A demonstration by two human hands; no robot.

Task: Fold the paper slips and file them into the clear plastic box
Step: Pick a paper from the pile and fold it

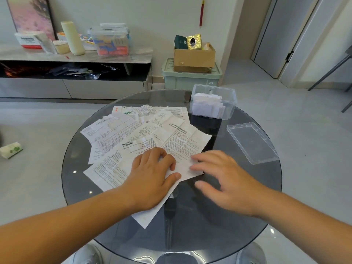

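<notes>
Several printed paper slips (pixel 137 134) lie spread and overlapping on the round dark glass table (pixel 219 216). My left hand (pixel 152 176) lies on the nearest sheet, its fingers curled down on the paper's top and its thumb stretched along the sheet's right edge. My right hand (pixel 222 174) hovers at that sheet's right corner, fingers spread, the fingertips touching the paper edge. The clear plastic box (pixel 213 101) stands open at the table's far right with several folded slips upright inside. Its clear lid (pixel 251 142) lies flat on the table to the right.
A pale green storage bin (pixel 190 79) with a cardboard box (pixel 194 58) on top stands behind the table. A low cabinet (pixel 76 58) with containers runs along the left wall. A tissue pack (pixel 11 150) lies on the floor at left.
</notes>
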